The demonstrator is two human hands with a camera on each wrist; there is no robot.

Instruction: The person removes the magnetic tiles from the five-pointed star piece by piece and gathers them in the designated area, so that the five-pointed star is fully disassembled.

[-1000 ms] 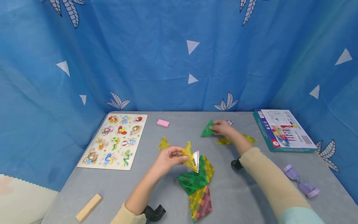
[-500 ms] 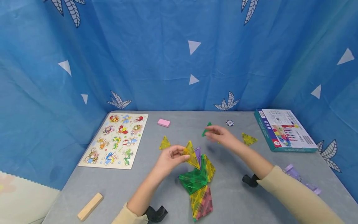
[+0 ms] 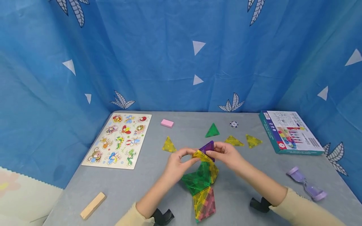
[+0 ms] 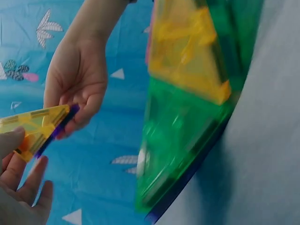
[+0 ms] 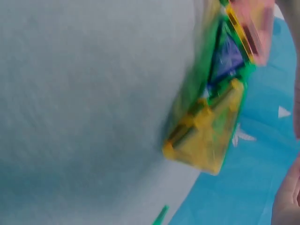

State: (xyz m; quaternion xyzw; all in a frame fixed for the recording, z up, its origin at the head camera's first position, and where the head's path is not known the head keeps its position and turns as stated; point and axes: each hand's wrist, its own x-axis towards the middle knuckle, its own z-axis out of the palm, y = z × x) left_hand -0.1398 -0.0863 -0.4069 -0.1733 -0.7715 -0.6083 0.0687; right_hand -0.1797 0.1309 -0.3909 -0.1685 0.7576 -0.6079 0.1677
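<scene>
My left hand (image 3: 176,164) pinches a yellow triangular magnetic tile (image 3: 203,156) between thumb and fingers. With its thumb in front, my right hand (image 3: 229,155) grips a purple triangular magnetic tile (image 3: 207,148). In the left wrist view, the yellow tile (image 4: 35,122) meets the purple tile (image 4: 58,130) along an edge. Below the hands is a cluster of green tiles (image 3: 195,182), with yellow at its right side. Nearer the body, a yellow and red tile piece (image 3: 204,204) touches it. The right wrist view is blurred and does not show what the hands hold.
A green triangle tile (image 3: 212,130) and yellow triangle tiles (image 3: 169,144) (image 3: 234,141) (image 3: 253,141) lie farther back. Around them are a pink block (image 3: 167,123), a poker chip (image 3: 233,124), an insect puzzle board (image 3: 117,141), a wooden block (image 3: 93,206), a box (image 3: 291,131) and an hourglass (image 3: 306,183).
My right hand has let go of the green triangle tile at the back and come toward me to grip the purple tile. My left hand keeps hold of the yellow tile, now tilted differently.
</scene>
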